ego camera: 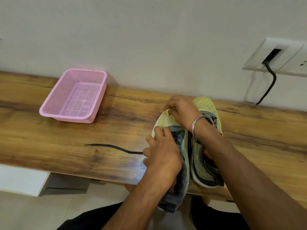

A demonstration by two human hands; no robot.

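Observation:
Two yellow-green and grey sneakers lie side by side on the wooden table (116, 123), toes pointing at the wall. The left shoe (182, 146) hangs over the front edge with its heel. My left hand (163, 151) rests curled over its lace area and grips the shoe. My right hand (181, 110), a steel bangle on the wrist, pinches the fabric at the left shoe's toe. The right shoe (204, 166) lies under my right forearm. A dark shoelace (113, 147) trails leftward across the table from under my left hand.
A pink perforated plastic basket (49, 110) stands at the back left against the wall, with nothing in it. A white wall socket (259, 52) with a black cable sits at the upper right. Below the front edge are my legs and a tiled floor.

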